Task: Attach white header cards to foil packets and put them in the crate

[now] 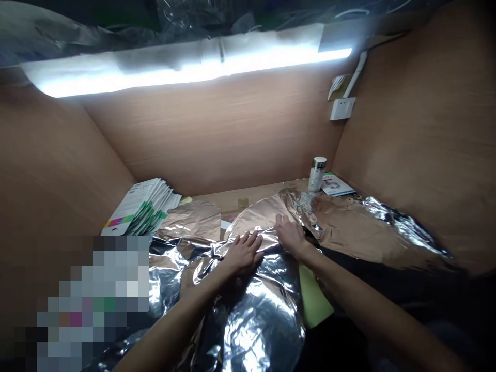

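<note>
Shiny silver foil sheets lie crumpled over the near part of the table and hang over its front. My left hand rests flat on the foil with its fingers spread. To its right, my right hand has its fingers bent down at the foil's upper edge; whether they pinch the edge is too small to tell. Rounded foil pieces with a copper-like sheen lie behind the hands. Under my right forearm, a yellow-green sheet shows beside the foil.
Printed packets are stacked at the back left. A bottle stands at the back right beside a flat packet. More foil spreads rightwards. Wooden panels enclose the table, below a bright lamp.
</note>
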The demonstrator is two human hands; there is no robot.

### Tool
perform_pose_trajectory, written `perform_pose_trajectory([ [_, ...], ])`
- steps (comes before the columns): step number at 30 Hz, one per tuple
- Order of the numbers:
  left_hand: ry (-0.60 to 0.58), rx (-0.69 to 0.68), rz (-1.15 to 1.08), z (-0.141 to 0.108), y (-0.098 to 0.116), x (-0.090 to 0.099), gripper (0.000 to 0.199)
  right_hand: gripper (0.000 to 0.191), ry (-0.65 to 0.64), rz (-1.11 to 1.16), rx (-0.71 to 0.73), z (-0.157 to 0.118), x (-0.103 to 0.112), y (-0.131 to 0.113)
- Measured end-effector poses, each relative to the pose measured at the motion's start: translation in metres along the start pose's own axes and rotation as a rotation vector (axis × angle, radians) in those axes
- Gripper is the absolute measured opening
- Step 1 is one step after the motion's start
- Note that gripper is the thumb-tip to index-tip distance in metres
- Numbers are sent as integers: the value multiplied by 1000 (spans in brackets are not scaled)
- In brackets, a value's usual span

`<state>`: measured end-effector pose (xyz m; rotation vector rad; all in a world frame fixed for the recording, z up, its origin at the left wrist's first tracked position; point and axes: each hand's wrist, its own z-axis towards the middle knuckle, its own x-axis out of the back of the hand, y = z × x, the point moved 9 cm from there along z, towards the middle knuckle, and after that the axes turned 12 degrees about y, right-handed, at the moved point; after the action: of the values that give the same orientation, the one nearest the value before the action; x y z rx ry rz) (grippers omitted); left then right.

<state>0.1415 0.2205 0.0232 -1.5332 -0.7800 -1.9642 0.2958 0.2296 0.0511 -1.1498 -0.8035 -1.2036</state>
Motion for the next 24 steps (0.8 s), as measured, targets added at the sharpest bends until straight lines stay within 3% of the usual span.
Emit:
perform_pose_trajectory([
  [2,-2,18,13,-3,0,-8,66,49,28,15,156,-8,2,-20],
  [5,-4,41,16,-4,-8,-14,71,56,-32,28,339,-19,-17,-31],
  [9,-4,52,2,-2,-17,-20,79,61,-122,51,326,-15,-52,-15],
  [13,3,59,5,0,-18,-16,79,65,-147,115,281,-9,-62,-8],
  [18,-85,1,-4,1,-7,-3,81,67,-164,261,283,-9,-42,-13],
  [21,-123,-41,-69,0,2,6,72,70,-104,394,244,-8,-12,-9],
  [24,-130,5,-202,0,0,19,57,73,8,532,213,-11,28,0],
])
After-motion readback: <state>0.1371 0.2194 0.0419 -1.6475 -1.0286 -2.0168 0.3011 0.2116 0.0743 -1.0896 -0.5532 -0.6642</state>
